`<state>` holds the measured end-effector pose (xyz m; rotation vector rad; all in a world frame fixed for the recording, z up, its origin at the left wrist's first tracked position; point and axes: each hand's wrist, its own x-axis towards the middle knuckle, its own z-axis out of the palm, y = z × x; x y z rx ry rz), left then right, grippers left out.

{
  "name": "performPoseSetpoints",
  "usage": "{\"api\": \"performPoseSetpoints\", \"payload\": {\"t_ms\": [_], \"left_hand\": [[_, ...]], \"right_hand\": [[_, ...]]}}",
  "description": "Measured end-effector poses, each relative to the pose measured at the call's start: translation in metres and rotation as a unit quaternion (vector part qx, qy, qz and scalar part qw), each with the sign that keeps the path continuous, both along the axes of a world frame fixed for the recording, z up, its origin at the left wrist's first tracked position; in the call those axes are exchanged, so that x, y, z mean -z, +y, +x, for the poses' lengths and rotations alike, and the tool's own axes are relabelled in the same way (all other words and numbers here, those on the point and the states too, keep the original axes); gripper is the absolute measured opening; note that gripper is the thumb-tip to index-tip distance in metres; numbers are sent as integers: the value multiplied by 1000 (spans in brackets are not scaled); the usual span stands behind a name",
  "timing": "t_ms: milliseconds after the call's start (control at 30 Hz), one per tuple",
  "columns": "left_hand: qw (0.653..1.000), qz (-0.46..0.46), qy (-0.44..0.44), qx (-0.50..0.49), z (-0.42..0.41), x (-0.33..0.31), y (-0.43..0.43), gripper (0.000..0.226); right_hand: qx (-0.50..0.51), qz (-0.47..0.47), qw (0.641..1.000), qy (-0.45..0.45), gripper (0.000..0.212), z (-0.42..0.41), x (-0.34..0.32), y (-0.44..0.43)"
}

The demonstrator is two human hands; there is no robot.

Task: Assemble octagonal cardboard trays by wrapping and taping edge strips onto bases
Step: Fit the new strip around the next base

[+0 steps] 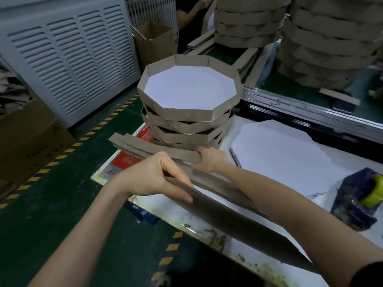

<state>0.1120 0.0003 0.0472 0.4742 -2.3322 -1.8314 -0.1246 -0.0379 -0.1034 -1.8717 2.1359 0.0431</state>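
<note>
At the far left sit brown cardboard boxes (27, 137), and beside them a grey cabinet with slatted vents (68, 65) stands on the green floor (62, 204). A yellow-and-black striped line (87, 139) runs across that floor. Behind the cabinet there is an open box (153, 42).

The left grip (153, 179) comes in from the lower left. Its fingers are curled and its thumb lies flat along a long cardboard strip (238, 222), holding it tight. The strip slants from this hand down toward the lower right, over the near edge of the white desk (342, 160).

Just past it a pile of strips (153, 150) lies on the desk's left end. Right behind the pile stands a stack of trays (186, 125); the top tray (226, 112) is finished, with a brown rim around a white floor.

The right grip (211, 158) reaches across from the lower right and is closed on the near end of the pile of strips, a finger on top and the thumb at the side.

To its right flat white bases (277, 154) lie on the desk. Farther right a blue tape dispenser (352, 195) holds a yellow-green roll. At the back, two tall tray stacks (248, 21) stand side by side, and part of another person (186, 15) shows to their left.
</note>
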Motion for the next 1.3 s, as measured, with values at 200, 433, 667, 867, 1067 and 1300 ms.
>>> {"api": "performPoseSetpoints", "payload": {"t_ms": [200, 433, 667, 867, 1067, 1300], "left_hand": [[998, -64, -10, -26, -14, -9, 1, 44], [991, -106, 16, -75, -45, -23, 9, 132], [982, -157, 40, -92, -68, -22, 8, 137], [969, -242, 32, -31, -90, -30, 21, 104], [944, -328, 24, 40, -113, -37, 55, 106], [904, -412, 31, 114, -134, -39, 81, 104]], "right_hand": [[51, -62, 990, -115, 40, -19, -81, 20], [22, -174, 954, -244, 35, -36, -203, 91], [67, -159, 949, -262, 34, -81, -244, 185], [130, -53, 969, -205, 49, -116, -237, 245], [209, -122, 932, -269, 51, -104, -248, 233], [190, -67, 955, -220, 43, -40, -274, 163]]}}
